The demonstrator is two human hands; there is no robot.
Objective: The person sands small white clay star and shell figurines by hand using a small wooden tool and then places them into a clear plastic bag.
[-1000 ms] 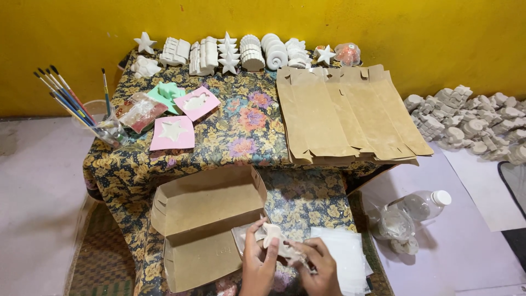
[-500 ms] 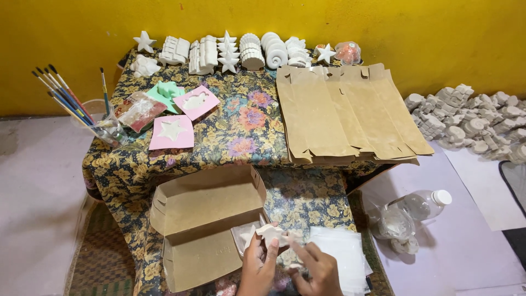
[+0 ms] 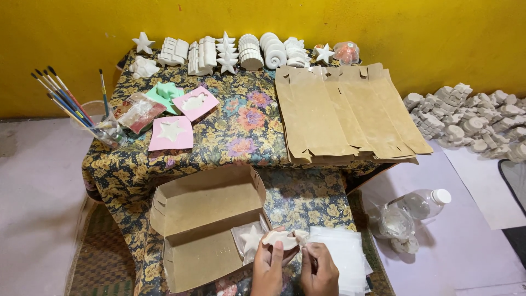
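Observation:
At the bottom of the head view my left hand (image 3: 268,271) grips a flat white plaster figure (image 3: 280,239), fish-like in shape. My right hand (image 3: 319,268) pinches the figure's right end, next to a stack of clear plastic bags (image 3: 342,257). Just left of the hands lies a bagged white star piece (image 3: 249,240), resting on the edge of an open brown cardboard box (image 3: 205,225).
A floral-clothed table (image 3: 246,118) holds flat brown cartons (image 3: 345,112), rows of white plaster figures (image 3: 230,52), pink and green mould cards (image 3: 172,131) and a cup of paintbrushes (image 3: 101,129). A plastic bottle (image 3: 424,203) lies at right; more plaster pieces (image 3: 471,118) are piled on the floor.
My hands have shifted slightly right and lifted the plaster figure a little; the right hand's fingers now pinch its right end.

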